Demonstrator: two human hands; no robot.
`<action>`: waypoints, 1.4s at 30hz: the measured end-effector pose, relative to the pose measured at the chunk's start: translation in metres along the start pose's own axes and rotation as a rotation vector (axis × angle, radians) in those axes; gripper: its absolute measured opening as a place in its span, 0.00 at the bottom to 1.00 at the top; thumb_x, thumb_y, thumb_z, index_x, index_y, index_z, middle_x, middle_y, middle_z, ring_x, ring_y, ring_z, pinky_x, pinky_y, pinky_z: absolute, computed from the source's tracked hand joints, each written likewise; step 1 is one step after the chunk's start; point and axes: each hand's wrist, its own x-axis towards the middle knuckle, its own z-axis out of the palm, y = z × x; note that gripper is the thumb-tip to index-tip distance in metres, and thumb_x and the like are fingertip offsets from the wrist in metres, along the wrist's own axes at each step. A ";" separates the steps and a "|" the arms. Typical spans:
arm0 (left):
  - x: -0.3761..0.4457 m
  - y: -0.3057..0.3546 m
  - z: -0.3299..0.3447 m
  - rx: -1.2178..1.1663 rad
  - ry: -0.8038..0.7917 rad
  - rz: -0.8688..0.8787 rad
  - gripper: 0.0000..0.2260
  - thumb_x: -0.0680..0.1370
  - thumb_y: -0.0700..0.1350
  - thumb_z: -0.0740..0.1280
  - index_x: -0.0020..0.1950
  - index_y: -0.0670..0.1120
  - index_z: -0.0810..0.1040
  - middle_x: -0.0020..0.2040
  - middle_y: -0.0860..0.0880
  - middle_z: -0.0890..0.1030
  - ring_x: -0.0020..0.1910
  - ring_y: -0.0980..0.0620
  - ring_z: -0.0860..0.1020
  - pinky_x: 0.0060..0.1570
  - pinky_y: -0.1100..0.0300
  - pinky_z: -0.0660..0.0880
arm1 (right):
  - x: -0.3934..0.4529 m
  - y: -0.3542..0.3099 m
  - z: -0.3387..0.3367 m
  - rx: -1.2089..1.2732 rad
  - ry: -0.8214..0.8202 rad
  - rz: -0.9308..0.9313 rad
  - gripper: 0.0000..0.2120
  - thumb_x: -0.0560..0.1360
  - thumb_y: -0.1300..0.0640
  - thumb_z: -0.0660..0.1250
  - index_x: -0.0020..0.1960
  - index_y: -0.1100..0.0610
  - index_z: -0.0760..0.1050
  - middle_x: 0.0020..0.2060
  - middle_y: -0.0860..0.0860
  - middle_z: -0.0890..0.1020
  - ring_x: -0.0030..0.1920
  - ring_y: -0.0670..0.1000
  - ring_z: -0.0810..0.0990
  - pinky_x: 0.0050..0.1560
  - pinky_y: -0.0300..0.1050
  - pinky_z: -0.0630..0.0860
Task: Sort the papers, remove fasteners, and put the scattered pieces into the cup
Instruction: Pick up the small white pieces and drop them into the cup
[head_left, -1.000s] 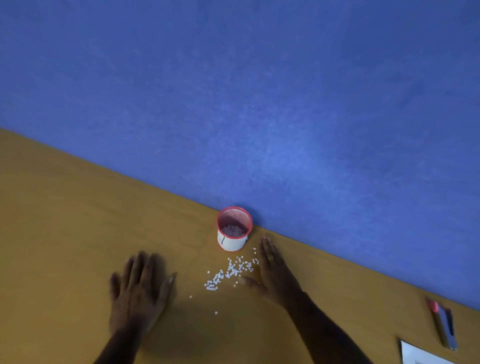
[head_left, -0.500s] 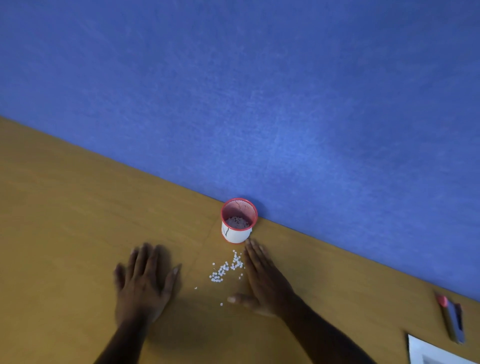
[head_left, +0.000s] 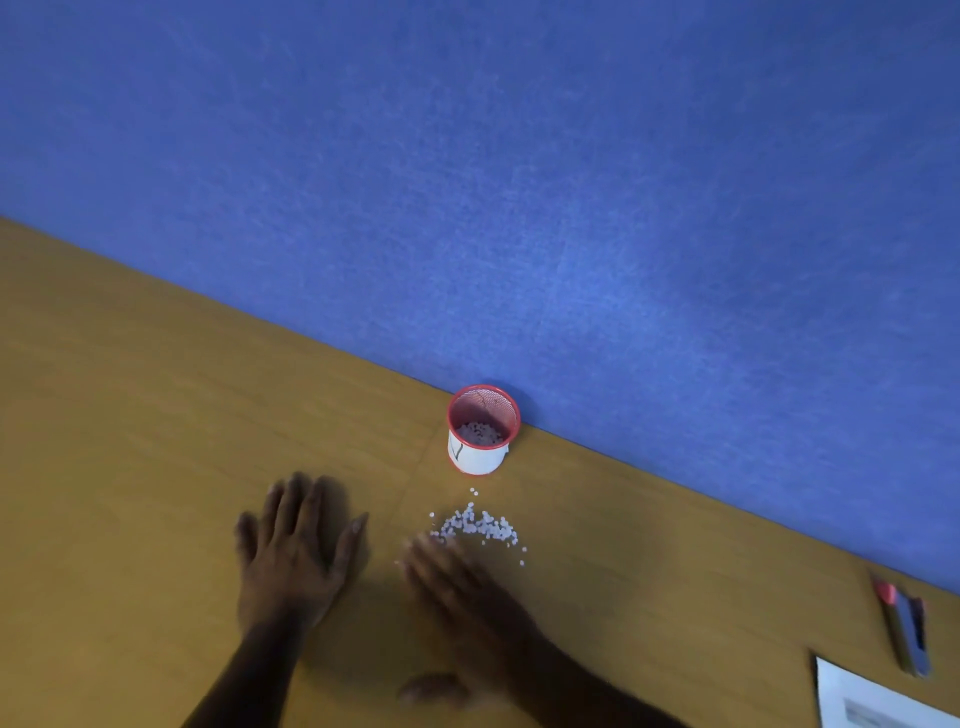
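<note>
A red mesh cup (head_left: 483, 429) with a white band stands against the blue wall, with small white pieces in its bottom. A pile of small white pieces (head_left: 480, 526) lies on the wooden table just in front of the cup. My left hand (head_left: 296, 551) rests flat on the table, fingers apart, to the left of the pile. My right hand (head_left: 457, 587) is blurred, flat and open, its fingertips touching the pile's near left edge. Neither hand holds anything.
A blue felt wall (head_left: 571, 208) runs along the table's (head_left: 130, 415) far edge. At the right, a stapler-like tool with a red end (head_left: 906, 631) lies near the wall, and a white sheet of paper (head_left: 872, 701) sits at the bottom right corner.
My right hand has slid from the right of the pile toward me and to the left, and the pieces now lie bunched to its far right. The left hand stays flat.
</note>
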 end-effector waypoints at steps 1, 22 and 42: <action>-0.001 0.000 0.000 0.001 0.004 0.002 0.36 0.74 0.69 0.52 0.74 0.48 0.68 0.76 0.45 0.68 0.77 0.43 0.62 0.73 0.39 0.56 | 0.005 -0.012 0.008 -0.014 0.016 -0.055 0.38 0.80 0.39 0.59 0.79 0.63 0.58 0.78 0.59 0.62 0.80 0.60 0.55 0.78 0.58 0.55; 0.002 -0.002 0.002 -0.005 0.006 -0.008 0.36 0.74 0.69 0.51 0.75 0.49 0.68 0.77 0.46 0.67 0.77 0.45 0.61 0.74 0.40 0.55 | 0.039 -0.001 0.004 0.120 -0.127 0.616 0.55 0.71 0.20 0.48 0.75 0.68 0.63 0.76 0.65 0.63 0.78 0.63 0.58 0.76 0.66 0.47; 0.001 0.000 0.001 0.005 0.019 -0.001 0.36 0.74 0.69 0.52 0.73 0.48 0.70 0.75 0.45 0.69 0.76 0.43 0.64 0.72 0.39 0.58 | -0.015 0.005 0.002 0.013 0.051 0.872 0.56 0.70 0.22 0.57 0.72 0.72 0.66 0.74 0.70 0.65 0.75 0.69 0.63 0.71 0.71 0.62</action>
